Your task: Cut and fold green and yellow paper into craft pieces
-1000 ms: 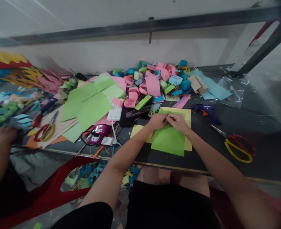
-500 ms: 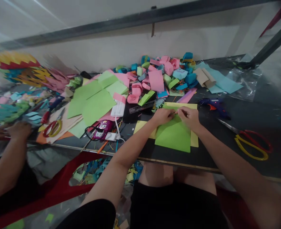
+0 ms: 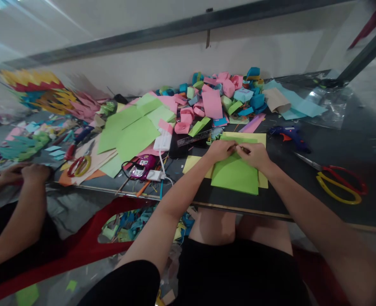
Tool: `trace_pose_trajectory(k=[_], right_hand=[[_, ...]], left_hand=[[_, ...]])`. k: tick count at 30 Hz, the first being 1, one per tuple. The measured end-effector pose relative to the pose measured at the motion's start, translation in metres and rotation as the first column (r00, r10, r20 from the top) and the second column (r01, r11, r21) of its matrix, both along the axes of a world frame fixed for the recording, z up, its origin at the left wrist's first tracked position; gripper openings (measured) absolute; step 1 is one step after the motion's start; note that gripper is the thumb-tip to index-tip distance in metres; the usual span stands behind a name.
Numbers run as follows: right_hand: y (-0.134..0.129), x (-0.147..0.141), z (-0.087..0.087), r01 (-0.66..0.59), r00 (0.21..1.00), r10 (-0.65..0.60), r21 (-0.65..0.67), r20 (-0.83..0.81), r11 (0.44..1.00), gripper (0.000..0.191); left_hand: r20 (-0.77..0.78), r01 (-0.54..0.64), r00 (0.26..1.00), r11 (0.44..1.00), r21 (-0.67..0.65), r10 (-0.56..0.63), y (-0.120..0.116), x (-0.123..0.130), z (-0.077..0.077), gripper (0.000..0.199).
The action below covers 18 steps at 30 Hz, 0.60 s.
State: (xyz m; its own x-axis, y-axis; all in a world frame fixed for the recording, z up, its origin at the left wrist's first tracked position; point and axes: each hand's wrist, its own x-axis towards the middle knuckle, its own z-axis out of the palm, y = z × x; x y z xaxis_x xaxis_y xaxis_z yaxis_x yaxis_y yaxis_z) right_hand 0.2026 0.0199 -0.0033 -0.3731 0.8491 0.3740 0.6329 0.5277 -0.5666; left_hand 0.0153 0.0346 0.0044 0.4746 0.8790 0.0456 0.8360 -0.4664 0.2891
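Both hands meet over the far part of a bright green paper sheet [image 3: 235, 176], which lies on yellow paper [image 3: 263, 170] at the table's front edge. My left hand [image 3: 221, 151] is closed, its fingers curled together at the sheet. Just to its right, my right hand [image 3: 253, 154] is pinched, with a small dark bit showing at its fingertips. What either hand grips is too small or hidden to name. Scissors with red and yellow handles [image 3: 339, 187] lie to the right, and a blue glue gun [image 3: 290, 137] rests behind them.
A heap of folded coloured paper pieces [image 3: 228, 88] stands at the back. Green sheets [image 3: 129, 131], a white power strip [image 3: 163, 139], a purple device [image 3: 141, 165] and a clear ruler [image 3: 194, 138] lie leftward. A co-worker's hands [image 3: 35, 172] are at far left, near other scissors [image 3: 79, 165].
The whole view has shifted slightly, with the table sitting a little further right. My hands stay together over the green paper, fingers slightly moved. The co-worker's hands have drawn together.
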Motion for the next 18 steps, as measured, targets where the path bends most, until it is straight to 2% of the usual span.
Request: trace_pose_trajectory(k=[6,10,13,16,18], right_hand=[[0.000,0.001,0.002,0.014,0.989,-0.020,-0.041,-0.144,0.999,0.038],[0.009,0.002,-0.004,0.032,0.941,-0.094,-0.192,-0.325,0.981,0.045],[0.017,0.002,-0.008,0.001,0.924,-0.109,-0.281,-0.367,0.960,0.044],[0.021,0.002,-0.010,-0.046,0.943,-0.057,-0.297,-0.328,0.954,0.038],[0.023,0.002,-0.009,-0.066,0.948,-0.046,-0.334,-0.315,0.940,0.035]], left_hand=[[-0.015,-0.003,1.000,1.000,0.023,0.004,-0.001,0.001,0.002,0.035],[-0.041,-0.013,0.999,0.999,0.038,0.014,-0.004,0.003,0.001,0.032],[-0.005,-0.039,0.999,0.998,0.043,0.039,-0.002,0.003,0.001,0.029],[0.162,-0.213,0.966,0.975,0.057,0.202,0.013,-0.003,0.008,0.029],[0.298,-0.398,0.878,0.917,0.022,0.374,0.033,-0.010,0.017,0.029]])
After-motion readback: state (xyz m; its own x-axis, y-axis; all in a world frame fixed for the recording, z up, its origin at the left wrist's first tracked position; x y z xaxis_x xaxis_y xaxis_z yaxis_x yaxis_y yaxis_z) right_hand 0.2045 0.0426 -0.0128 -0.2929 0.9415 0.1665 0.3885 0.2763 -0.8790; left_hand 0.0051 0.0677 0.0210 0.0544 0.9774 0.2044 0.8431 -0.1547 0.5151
